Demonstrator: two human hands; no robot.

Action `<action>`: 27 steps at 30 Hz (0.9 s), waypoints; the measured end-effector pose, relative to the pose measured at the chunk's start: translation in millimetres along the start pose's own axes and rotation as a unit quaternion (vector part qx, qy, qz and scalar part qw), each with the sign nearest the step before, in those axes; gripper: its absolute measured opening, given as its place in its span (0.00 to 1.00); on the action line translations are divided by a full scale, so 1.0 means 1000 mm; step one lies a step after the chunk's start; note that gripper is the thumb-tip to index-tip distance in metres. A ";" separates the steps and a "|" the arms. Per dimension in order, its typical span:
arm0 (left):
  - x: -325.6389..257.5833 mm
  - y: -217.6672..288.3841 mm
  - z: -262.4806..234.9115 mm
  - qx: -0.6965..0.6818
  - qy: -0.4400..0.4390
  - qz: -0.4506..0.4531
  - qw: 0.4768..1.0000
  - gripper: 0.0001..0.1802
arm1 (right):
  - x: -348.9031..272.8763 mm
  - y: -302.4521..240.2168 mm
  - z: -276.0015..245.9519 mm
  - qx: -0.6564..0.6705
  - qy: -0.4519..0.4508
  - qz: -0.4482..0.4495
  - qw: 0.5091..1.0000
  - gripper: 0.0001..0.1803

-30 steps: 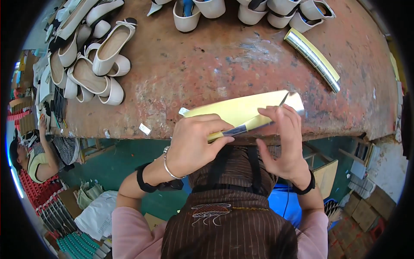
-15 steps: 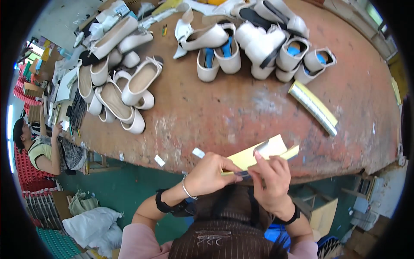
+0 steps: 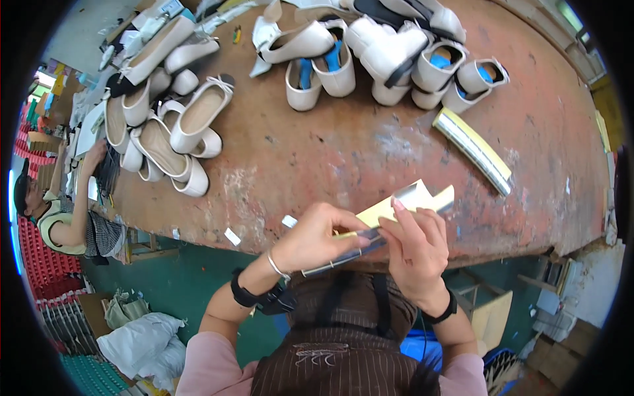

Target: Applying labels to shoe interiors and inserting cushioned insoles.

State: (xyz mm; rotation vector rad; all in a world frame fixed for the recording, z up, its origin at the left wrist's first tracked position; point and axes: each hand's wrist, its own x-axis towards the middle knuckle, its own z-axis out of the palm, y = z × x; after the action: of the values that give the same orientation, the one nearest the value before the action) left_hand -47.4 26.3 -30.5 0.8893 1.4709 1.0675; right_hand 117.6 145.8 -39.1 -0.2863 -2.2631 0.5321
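My left hand [image 3: 318, 239] and my right hand [image 3: 419, 254] work close together at the table's near edge, on a curled yellow-backed strip with a silver face [image 3: 376, 212]. It looks like a sheet of labels. My left thumb and fingers pinch its near-left part, and its silver end sticks out below that hand. The right thumb and fingertips are closed on its middle, and the far right end spreads beyond them. Whether a single label is between the right fingertips is hidden. A similar rolled yellow and silver strip [image 3: 473, 152] lies on the table, farther right.
White flat shoes [image 3: 158, 148] are heaped at the left of the worn brown table [image 3: 297, 158]. More white shoes [image 3: 337, 82], some with blue inserts, stand at the back. Small white paper bits [image 3: 232, 236] lie near the front edge. At far left is another person [image 3: 69, 218].
The strip's silver part now extends out below my left hand, where little of it showed before. Both hands stay close together on it. The other person's arm has shifted, and the view has moved slightly.
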 end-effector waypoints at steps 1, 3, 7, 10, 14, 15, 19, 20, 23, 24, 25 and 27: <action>0.001 0.001 -0.001 -0.056 -0.003 -0.004 0.998 0.10 | 0.000 0.001 0.001 -0.026 0.014 -0.027 0.999 0.28; 0.003 0.003 -0.003 -0.081 -0.013 -0.031 0.996 0.10 | -0.001 0.003 0.001 -0.019 0.022 -0.031 0.999 0.28; 0.009 0.006 -0.003 -0.054 -0.021 -0.046 0.997 0.13 | -0.002 0.006 0.003 -0.039 0.027 -0.065 0.997 0.28; 0.013 0.006 -0.005 -0.096 -0.007 -0.036 0.995 0.13 | -0.003 0.008 0.006 -0.024 0.024 -0.036 0.999 0.28; 0.018 0.003 -0.015 -0.088 -0.080 -0.041 0.992 0.19 | -0.009 0.013 0.007 0.044 0.036 0.006 0.998 0.29; 0.022 0.001 -0.017 -0.114 -0.119 -0.036 0.986 0.22 | -0.011 0.014 0.005 0.087 0.028 0.060 0.994 0.29; 0.060 -0.012 -0.026 -0.080 -0.176 -0.063 0.979 0.26 | -0.019 0.022 -0.013 0.115 -0.001 0.131 0.985 0.37; 0.078 -0.014 -0.028 -0.054 -0.160 -0.015 0.985 0.28 | -0.019 0.025 -0.019 0.136 0.026 0.146 0.980 0.40; 0.115 -0.012 -0.041 0.180 0.028 0.090 0.979 0.31 | -0.018 0.032 -0.043 0.170 0.126 0.292 0.933 0.47; 0.128 -0.006 -0.047 0.363 0.182 0.133 0.904 0.33 | -0.015 0.038 -0.051 0.175 0.156 0.309 0.922 0.46; 0.142 0.002 -0.057 0.426 0.328 0.250 0.806 0.37 | -0.013 0.042 -0.058 0.168 0.185 0.328 0.911 0.46; 0.173 0.028 -0.091 0.436 0.521 0.293 0.672 0.33 | -0.009 0.050 -0.066 0.179 0.207 0.338 0.900 0.48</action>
State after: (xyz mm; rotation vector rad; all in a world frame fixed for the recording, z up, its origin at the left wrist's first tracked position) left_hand -165.2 183.1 -55.9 1.6272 2.9468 1.4466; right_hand 174.9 205.7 -27.6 -0.9148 -1.5714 1.1113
